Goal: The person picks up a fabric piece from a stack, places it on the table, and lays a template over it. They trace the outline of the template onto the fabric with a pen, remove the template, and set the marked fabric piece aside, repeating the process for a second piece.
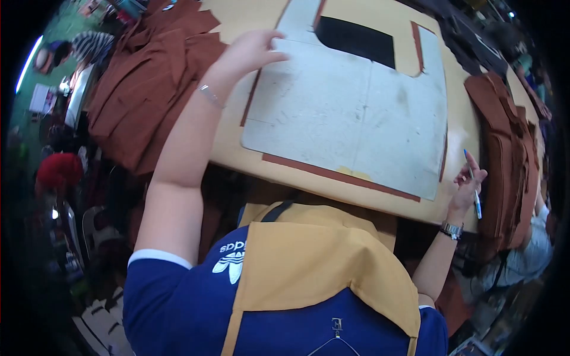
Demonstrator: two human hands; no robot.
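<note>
A large pale pattern template (350, 113) with worn marks and a cut-out at its far side lies flat on brown fabric (338, 176), whose edges show as narrow strips around it. My left hand (252, 53) is over the template's upper left edge, thumb and fingers apart with nothing between them. Beyond the table's near right corner, my right hand (466, 181) has a blue-and-white pen (477, 203) between its fingers, beside the template's right edge. A black piece (356, 41) shows within the cut-out.
Piled brown fabric (157, 89) covers the table's left side. A stack of folded brown pieces (504, 160) lies along the right, with dark cloth (475, 41) behind it. The table's tan edge (237, 166) runs in front of me. Other people (89, 47) are at the left and right.
</note>
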